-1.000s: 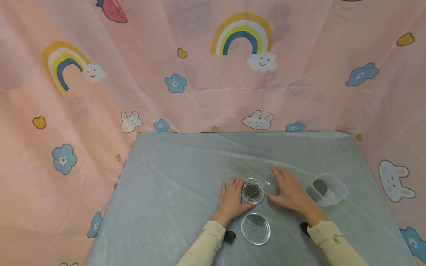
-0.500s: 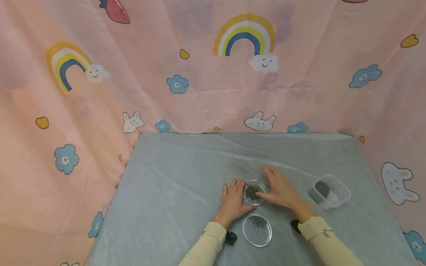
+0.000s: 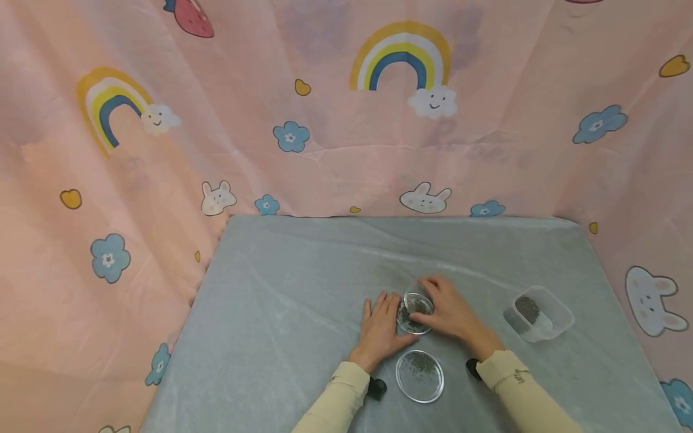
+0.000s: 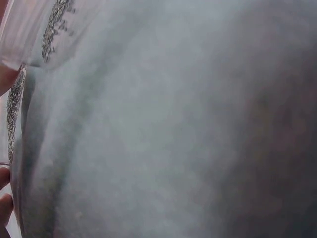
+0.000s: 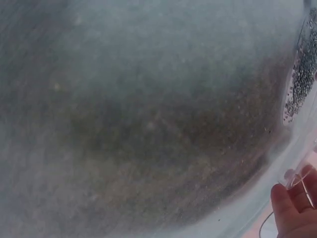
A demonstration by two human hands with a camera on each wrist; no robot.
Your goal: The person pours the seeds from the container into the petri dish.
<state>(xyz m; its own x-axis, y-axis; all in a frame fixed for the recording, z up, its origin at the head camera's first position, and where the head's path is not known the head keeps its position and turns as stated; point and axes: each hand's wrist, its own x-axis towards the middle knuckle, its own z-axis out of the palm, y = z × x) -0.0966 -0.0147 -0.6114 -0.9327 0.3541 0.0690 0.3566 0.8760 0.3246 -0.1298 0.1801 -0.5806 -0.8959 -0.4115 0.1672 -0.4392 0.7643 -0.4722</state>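
A round clear petri dish (image 3: 402,322) with dark grains stands on the table between my hands. My left hand (image 3: 379,331) lies beside it with fingers outstretched, fingertips at its left rim and thumb near its front. My right hand (image 3: 450,310) pinches a second clear round dish or lid (image 3: 409,291) between thumb and fingers; it overlaps the back of the grain dish in the head view. In the right wrist view, my right fingers (image 5: 292,208) grip a transparent edge. Closer to me lies another shallow clear dish (image 3: 420,385), with a thin scatter of grains.
A clear rectangular plastic container (image 3: 560,319) stands on the right, with a heap of dark grains and a whitish piece inside. Grey cloth (image 3: 292,288) covers the table. Behind it hangs a pink patterned curtain (image 3: 325,174).
My right hand has moved left with the clear dish, from beside the grain dish to over its back part. My left hand stays at the rim.
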